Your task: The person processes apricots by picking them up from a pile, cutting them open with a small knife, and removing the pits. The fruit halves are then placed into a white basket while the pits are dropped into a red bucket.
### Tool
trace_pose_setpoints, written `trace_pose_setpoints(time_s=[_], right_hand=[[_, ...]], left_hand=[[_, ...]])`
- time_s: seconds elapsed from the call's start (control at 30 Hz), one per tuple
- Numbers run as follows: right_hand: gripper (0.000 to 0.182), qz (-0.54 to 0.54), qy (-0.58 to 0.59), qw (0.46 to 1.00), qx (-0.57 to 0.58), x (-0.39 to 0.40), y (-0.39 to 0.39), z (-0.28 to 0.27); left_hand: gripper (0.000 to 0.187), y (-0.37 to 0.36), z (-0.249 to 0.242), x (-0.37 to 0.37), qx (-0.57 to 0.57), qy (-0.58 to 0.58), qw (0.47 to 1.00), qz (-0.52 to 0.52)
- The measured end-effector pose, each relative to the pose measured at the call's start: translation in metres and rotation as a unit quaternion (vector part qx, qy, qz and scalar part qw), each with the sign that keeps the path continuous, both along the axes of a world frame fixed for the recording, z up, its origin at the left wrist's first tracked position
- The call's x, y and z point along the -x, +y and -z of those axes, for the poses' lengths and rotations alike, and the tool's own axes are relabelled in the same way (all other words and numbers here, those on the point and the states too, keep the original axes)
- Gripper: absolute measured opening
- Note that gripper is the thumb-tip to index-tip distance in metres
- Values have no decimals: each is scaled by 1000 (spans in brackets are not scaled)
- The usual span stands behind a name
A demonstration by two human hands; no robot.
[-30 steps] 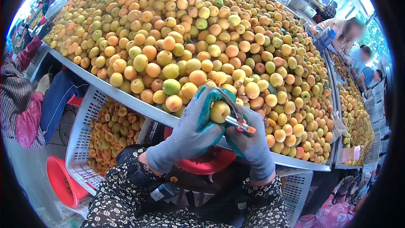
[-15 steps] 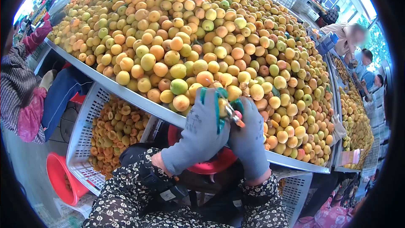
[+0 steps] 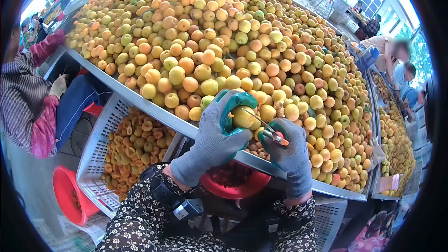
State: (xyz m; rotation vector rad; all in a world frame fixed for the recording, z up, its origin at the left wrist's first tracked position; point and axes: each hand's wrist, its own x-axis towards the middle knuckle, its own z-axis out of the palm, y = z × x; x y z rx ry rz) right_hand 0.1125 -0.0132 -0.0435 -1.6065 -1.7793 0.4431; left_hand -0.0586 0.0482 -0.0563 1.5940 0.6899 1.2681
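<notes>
My left hand (image 3: 212,133), in a grey glove with a green coated palm, holds a yellow-green apricot (image 3: 243,117) between thumb and fingers at the near edge of a big heap of apricots (image 3: 186,65). My right hand (image 3: 290,151), gloved alike, is closed on a small knife (image 3: 269,131) with a metal collar and an orange-red handle end. Its thin blade points up and left, reaching the apricot's right side. Below my hands, a red basin (image 3: 256,184) with dark reddish contents sits under the table edge.
The heap lies on a metal-edged table (image 3: 140,105). A grey crate (image 3: 91,168) of halved apricots stands lower left, beside a red bucket (image 3: 63,191). Another crate (image 3: 329,219) is lower right. A person (image 3: 28,93) sits at left; others work at right and behind the heap.
My hands have drawn apart from close together. The left now shows an apricot in its fingers, and the knife's blade is in plainer view. The camera's view has shifted slightly.
</notes>
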Motion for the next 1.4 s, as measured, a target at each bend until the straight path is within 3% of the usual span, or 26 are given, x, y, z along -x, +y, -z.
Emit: trace_pose_setpoints(time_s=[0.33,0.47,0.57,0.67,0.77,0.8,0.87,0.9,0.93,0.97,1.07,1.17,1.2,1.23,1.27,1.3,1.33,1.37,1.4], right_hand=[[16,7,-20,999,37,-5,-4,5],[17,28,-94,994,44,0,-3,13],[18,47,-136,989,44,4,-1,12],[17,66,-141,988,25,7,-2,10],[22,67,-175,982,9,4,-5,5],[20,85,-205,959,-177,-2,-7,32],[13,76,-152,985,-41,4,-3,14],[20,55,-121,991,-2,-3,-2,18],[16,52,-108,992,-38,2,0,18],[15,21,-47,998,-20,5,2,15],[14,3,0,996,-93,21,4,18],[15,16,72,997,-15,20,7,27],[16,34,74,996,-46,21,8,32],[17,52,76,993,-79,21,9,39],[17,73,92,987,-111,21,10,49],[17,68,93,987,-111,18,12,51],[16,69,94,990,-84,16,13,49],[16,69,94,991,-58,13,15,46],[16,77,81,994,-6,8,15,43]], left_hand=[[33,1,6,-6,-1,9,1000,-9],[32,-5,0,-3,58,-24,998,10],[36,-1,-5,3,-30,37,999,-3],[54,2,-5,6,-159,178,967,-89],[58,1,0,8,-174,240,951,-92],[56,0,1,11,-165,222,957,-89],[52,5,16,5,-133,126,980,-72],[50,9,25,2,-112,42,992,-49],[46,7,21,0,35,-72,995,61],[43,3,13,0,175,-193,950,173],[29,-2,5,4,328,-331,817,339],[26,-5,13,1,305,-399,813,295],[26,-5,25,-10,19,-284,944,168],[26,-5,21,-11,17,-285,944,165],[30,-8,10,-13,176,-406,857,263],[34,-9,4,-12,325,-505,721,346],[38,3,14,0,334,-355,798,355],[38,2,8,4,331,-355,801,350],[38,-1,-1,4,252,-324,873,264]])
